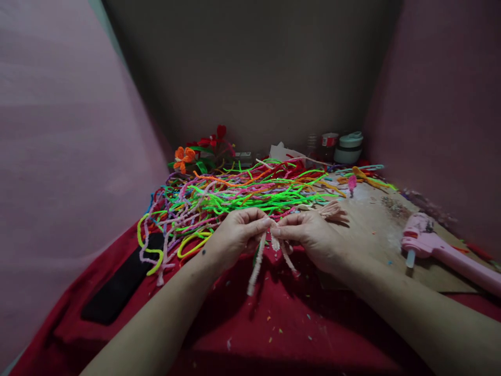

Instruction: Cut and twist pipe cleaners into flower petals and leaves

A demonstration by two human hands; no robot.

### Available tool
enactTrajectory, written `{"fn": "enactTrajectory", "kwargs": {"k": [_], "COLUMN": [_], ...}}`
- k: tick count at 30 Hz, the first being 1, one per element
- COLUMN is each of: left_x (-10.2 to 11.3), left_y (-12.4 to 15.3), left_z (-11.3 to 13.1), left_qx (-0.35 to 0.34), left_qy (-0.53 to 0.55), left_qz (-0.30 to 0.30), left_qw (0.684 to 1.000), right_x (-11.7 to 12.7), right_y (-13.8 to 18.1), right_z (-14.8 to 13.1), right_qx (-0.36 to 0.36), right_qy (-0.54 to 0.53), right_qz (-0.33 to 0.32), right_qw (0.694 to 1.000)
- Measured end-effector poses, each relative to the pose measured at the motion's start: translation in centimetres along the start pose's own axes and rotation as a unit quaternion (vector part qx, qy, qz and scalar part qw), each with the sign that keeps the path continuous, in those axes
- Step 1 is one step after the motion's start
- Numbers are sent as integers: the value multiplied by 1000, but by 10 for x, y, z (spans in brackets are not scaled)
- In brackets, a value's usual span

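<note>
Pale pink pipe cleaners (256,266) are pinched between my two hands in the middle of the view, with their fuzzy ends dangling over the red cloth. My left hand (240,230) is closed on them, thumb against the fingers. Close beside it, my right hand (309,232) also pinches the pale pipe cleaners at their bent upper part. The fingertips hide just how they are twisted or folded. Behind my hands lies a big loose heap of coloured pipe cleaners (250,196), green, pink, orange and lilac. A pale bundle of pipe cleaners (332,210) rests just beyond my right hand.
A pink hot glue gun (434,245) lies on a brown board (371,209) at right. On the left is a black flat object (117,287). Orange and red pipe-cleaner flowers (183,158) and a lidded container (348,148) stand at the back. Small scraps dot the red cloth (274,313).
</note>
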State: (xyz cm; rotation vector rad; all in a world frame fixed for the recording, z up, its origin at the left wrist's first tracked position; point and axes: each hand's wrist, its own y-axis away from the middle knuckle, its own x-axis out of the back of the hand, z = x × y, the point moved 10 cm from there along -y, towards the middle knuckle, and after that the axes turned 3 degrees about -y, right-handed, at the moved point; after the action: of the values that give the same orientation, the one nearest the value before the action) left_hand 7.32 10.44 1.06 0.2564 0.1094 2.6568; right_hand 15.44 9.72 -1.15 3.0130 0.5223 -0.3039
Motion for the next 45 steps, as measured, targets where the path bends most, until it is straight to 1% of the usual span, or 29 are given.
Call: {"fn": "enactTrajectory", "kwargs": {"k": [2, 4, 6, 9, 11, 15, 18, 21, 27, 30, 32, 37, 42, 45], "left_x": [-3, -1, 1, -1, -3, -13, -15, -14, -17, -18, -16, -12, -15, -13], "left_y": [-1, -2, -3, -4, -5, -7, -7, -6, -4, -3, -3, -4, -4, -3], "left_z": [-1, 0, 2, -3, -10, -17, -17, -19, -23, -21, -18, -14, -14, -14], "left_qx": [3, -5, -18, -16, 4, 25, 31, 50, 76, 67, 54, 42, 49, 56], "left_qy": [-7, -36, -47, -22, -12, -33, -39, -15, 6, -5, -8, -10, -8, -26], "left_qz": [20, 52, 66, 46, 36, 1, 2, 3, -28, -40, -35, -16, -11, 6], "left_qw": [1000, 998, 997, 999, 999, 999, 999, 999, 997, 997, 998, 999, 999, 998], "right_x": [3, 2, 3, 12, 15, 17, 17, 15, 11, 14, 16, 13, 14, 14], "right_y": [-2, -3, -3, -4, -5, -8, -8, -7, -11, -13, -13, -11, -9, -9], "right_z": [7, 14, 15, 16, 17, 16, 17, 18, 16, 17, 16, 10, 11, 7], "right_qx": [-6, -17, -17, -16, -18, 4, 6, -1, 17, 17, 20, 28, 22, 40], "right_qy": [-32, -71, -102, -140, -162, -197, -216, -217, -202, -187, -182, -171, -156, -131], "right_qz": [16, 15, 33, 84, 98, 94, 92, 85, 40, 50, 59, 56, 61, 56], "right_qw": [999, 997, 994, 986, 982, 976, 972, 972, 978, 981, 981, 983, 986, 989]}}
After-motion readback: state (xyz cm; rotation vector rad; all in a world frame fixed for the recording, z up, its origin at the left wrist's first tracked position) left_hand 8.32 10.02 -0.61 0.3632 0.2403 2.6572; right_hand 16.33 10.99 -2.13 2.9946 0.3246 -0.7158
